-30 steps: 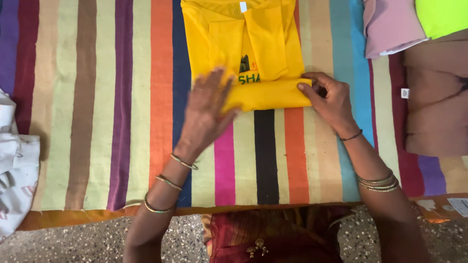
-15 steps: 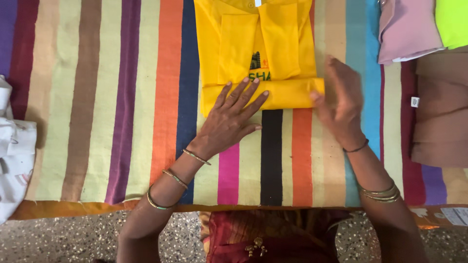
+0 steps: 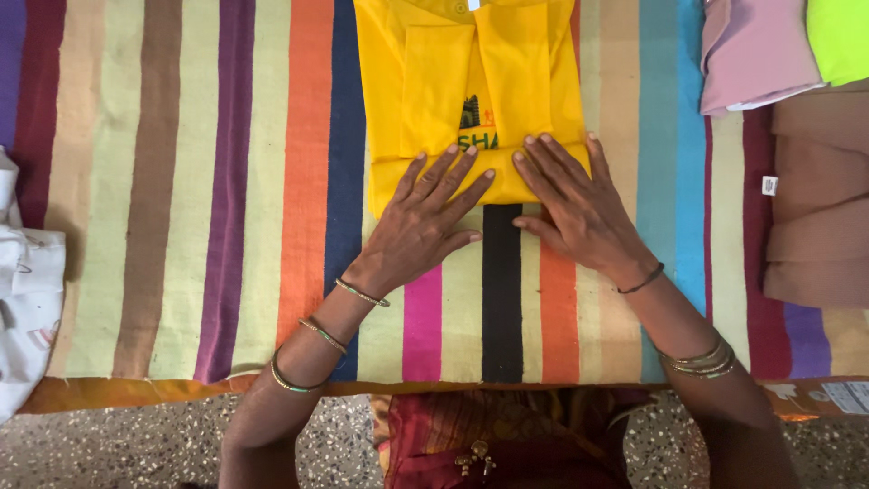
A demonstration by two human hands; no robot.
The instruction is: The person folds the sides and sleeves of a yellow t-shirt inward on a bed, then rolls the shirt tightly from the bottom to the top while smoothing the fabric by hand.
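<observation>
A yellow shirt (image 3: 434, 81) lies folded on a striped cloth (image 3: 226, 199), sleeves tucked in and its bottom hem turned up into a narrow band. My left hand (image 3: 425, 222) rests flat on the left part of that folded band, fingers spread. Beside it, my right hand (image 3: 575, 208) presses flat on the right part of the band, fingers apart. Neither hand grips anything. Both wrists wear bangles.
A pink folded garment (image 3: 751, 50) and a neon green one (image 3: 837, 36) lie at the top right, above a stack of brown folded cloth (image 3: 815, 217). White fabric (image 3: 27, 290) sits at the left edge. Speckled floor (image 3: 118, 444) shows below the table edge.
My left hand slid onto the folded hem and stayed flat. My right hand let go of the hem's right end and came down flat on the band next to the left hand.
</observation>
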